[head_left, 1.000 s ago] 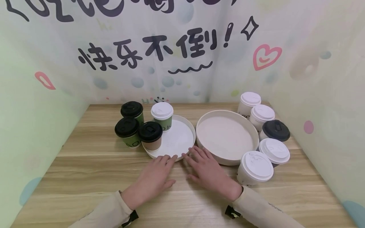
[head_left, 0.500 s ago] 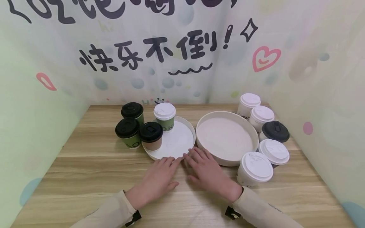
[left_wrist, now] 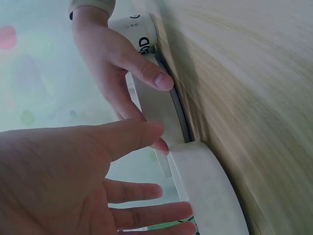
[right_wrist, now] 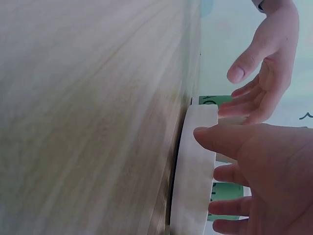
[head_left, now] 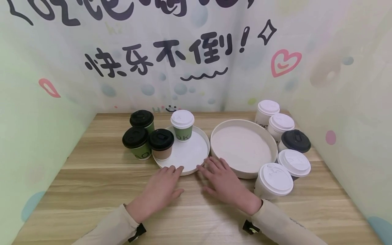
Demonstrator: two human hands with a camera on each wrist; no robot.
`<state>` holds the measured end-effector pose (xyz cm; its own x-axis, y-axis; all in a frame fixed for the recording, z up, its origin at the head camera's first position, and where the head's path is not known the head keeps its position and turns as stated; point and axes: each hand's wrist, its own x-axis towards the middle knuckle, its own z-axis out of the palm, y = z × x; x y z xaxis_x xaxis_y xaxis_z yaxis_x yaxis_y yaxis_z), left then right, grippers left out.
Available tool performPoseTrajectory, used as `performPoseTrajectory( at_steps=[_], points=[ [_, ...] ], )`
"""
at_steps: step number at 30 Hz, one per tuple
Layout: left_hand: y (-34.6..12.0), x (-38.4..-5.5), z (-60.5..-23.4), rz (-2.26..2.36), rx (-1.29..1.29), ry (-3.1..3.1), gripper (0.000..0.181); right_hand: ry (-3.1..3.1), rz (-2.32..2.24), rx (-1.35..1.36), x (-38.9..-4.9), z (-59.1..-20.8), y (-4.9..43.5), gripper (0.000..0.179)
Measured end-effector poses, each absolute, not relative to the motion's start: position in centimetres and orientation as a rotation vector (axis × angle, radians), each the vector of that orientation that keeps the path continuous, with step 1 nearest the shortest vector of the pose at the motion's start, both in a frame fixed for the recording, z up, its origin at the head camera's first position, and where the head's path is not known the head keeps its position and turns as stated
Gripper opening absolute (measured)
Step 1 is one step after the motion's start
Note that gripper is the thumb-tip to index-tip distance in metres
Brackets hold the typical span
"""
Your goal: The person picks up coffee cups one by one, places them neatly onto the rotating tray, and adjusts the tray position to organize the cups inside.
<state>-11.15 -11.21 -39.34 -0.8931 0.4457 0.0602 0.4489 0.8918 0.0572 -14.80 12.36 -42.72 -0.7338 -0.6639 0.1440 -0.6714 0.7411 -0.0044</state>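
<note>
"What's new on your head feed?"

"I see the white-lidded green cup (head_left: pixel 182 124) farther right on the white tray (head_left: pixel 191 153) than a second ago, its lettering facing me more squarely."

"And the black-lidded brown cup (head_left: pixel 161 144)?"

"Slightly farther left and back, as I see it."

"The hands?"

"Against half a second ago, I have the left hand (head_left: pixel 157 187) farther left, its fingertips now well apart from the right hand (head_left: pixel 224 183)."

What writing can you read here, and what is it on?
"快乐不倒!" and "H": back wall
"OK": white-lidded green cup on left tray
"AO": front black-lidded green cup
"GO", partly hidden: rearmost white cup
The back wall's top line is cut off; other marks are too small, faint or hidden.
</note>
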Motion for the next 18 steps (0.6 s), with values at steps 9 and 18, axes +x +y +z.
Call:
performPoseTrajectory(
  at_steps=[9,18],
  points=[
    [-10.62,-11.21,-39.51,-0.126,-0.810,-2.979,0.066,-2.808,0.045,1.099,-14.30,-42.60,11.78,0.072],
    [-10.41,-11.00,-39.36,-0.110,-0.822,-2.962,0.066,-2.790,0.020,1.094,-14.38,-42.65,11.71,0.072]
  ],
)
